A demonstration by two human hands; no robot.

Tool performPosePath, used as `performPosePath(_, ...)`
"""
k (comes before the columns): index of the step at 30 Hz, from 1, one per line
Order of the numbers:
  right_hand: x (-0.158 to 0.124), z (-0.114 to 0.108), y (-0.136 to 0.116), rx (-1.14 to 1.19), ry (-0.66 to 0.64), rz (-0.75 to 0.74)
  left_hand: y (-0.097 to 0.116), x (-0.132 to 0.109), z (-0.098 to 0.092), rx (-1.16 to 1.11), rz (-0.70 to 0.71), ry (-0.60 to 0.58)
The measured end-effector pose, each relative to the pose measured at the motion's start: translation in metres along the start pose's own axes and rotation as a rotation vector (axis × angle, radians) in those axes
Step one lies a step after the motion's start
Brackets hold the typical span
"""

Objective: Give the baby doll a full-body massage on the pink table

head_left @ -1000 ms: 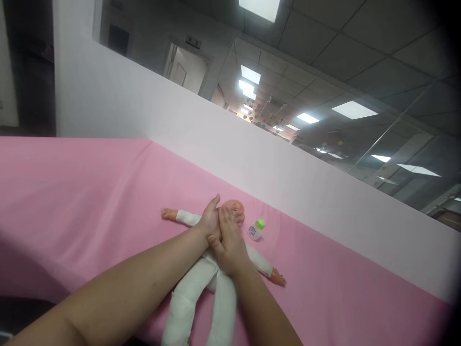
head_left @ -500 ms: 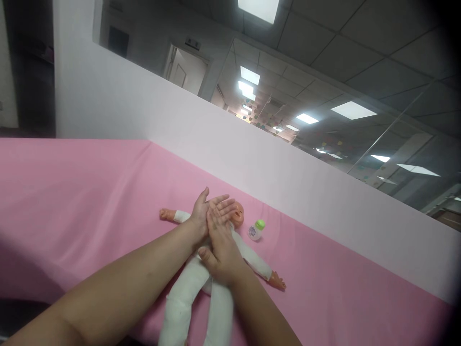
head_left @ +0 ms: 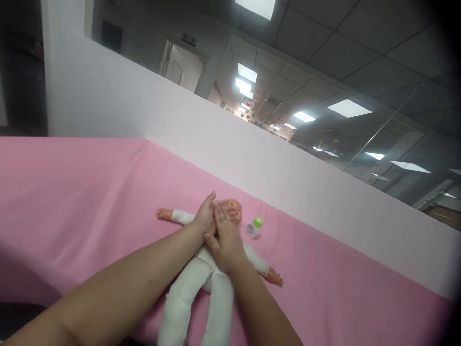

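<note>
A baby doll with a white cloth body lies on its back, arms spread, on a pink cover. Above its chest my left hand is palm up, fingers stretched toward the doll's head. My right hand lies palm down across the left hand's fingers and palm, its own fingers extended, thumb apart. The two hands touch each other, and neither grips an object. They hide the doll's upper chest and part of its face. Right of the head is a small clear bottle with a green cap.
The pink cover runs up to a low white wall behind the doll. Above that wall is a glass panel or mirror showing ceiling lights. A door stands at the back left.
Both hands have shifted a little toward the doll's head, and my right hand has slid along the left. The left fingers now overlap the face more. The view has moved slightly.
</note>
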State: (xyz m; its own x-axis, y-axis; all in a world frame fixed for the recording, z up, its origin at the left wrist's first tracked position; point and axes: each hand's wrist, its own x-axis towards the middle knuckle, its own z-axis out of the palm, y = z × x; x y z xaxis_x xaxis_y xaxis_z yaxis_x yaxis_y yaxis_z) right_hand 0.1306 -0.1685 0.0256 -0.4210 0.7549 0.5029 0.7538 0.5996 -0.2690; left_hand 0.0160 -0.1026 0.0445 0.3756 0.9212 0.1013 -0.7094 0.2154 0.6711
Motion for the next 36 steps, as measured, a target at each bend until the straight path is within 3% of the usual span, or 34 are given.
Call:
performPosePath(4,0.003,0.002,0.003,0.063,0.009,-0.033,-0.001,0.014,-0.028,0.659,0.263,0.268)
performPosePath(7,0.004,0.008,0.009,0.112,0.071,-0.004,-0.01,0.017,-0.044,0.893,0.305,0.279)
performPosePath(12,-0.012,0.014,0.015,0.132,0.222,-0.041,-0.012,0.005,-0.061,1.167,0.367,0.129)
performPosePath(14,-0.027,0.008,0.013,0.131,0.198,-0.093,-0.004,-0.001,-0.07,1.283,0.415,0.01)
performPosePath(16,-0.044,-0.002,0.006,0.126,0.149,-0.132,0.003,-0.004,-0.08,1.622,0.514,-0.161)
performPosePath(18,-0.059,-0.01,-0.003,0.098,0.085,-0.197,0.008,-0.005,-0.087,1.832,0.548,-0.204)
performPosePath(22,-0.071,-0.005,-0.018,0.111,-0.171,-0.442,0.008,-0.005,-0.087,1.919,0.512,-0.165)
performPosePath(25,-0.073,0.012,-0.022,0.076,-0.195,-0.527,0.008,-0.007,-0.082,1.904,0.468,-0.169)
performPosePath(28,-0.072,0.013,-0.021,0.07,-0.195,-0.479,0.009,-0.007,-0.078,1.896,0.444,-0.158)
performPosePath(33,-0.063,-0.026,-0.014,0.08,-0.263,-0.221,0.008,-0.006,-0.077,1.882,0.406,-0.14)
performPosePath(36,-0.056,-0.039,-0.002,0.084,-0.285,-0.141,0.009,-0.004,-0.076,1.855,0.397,-0.144)
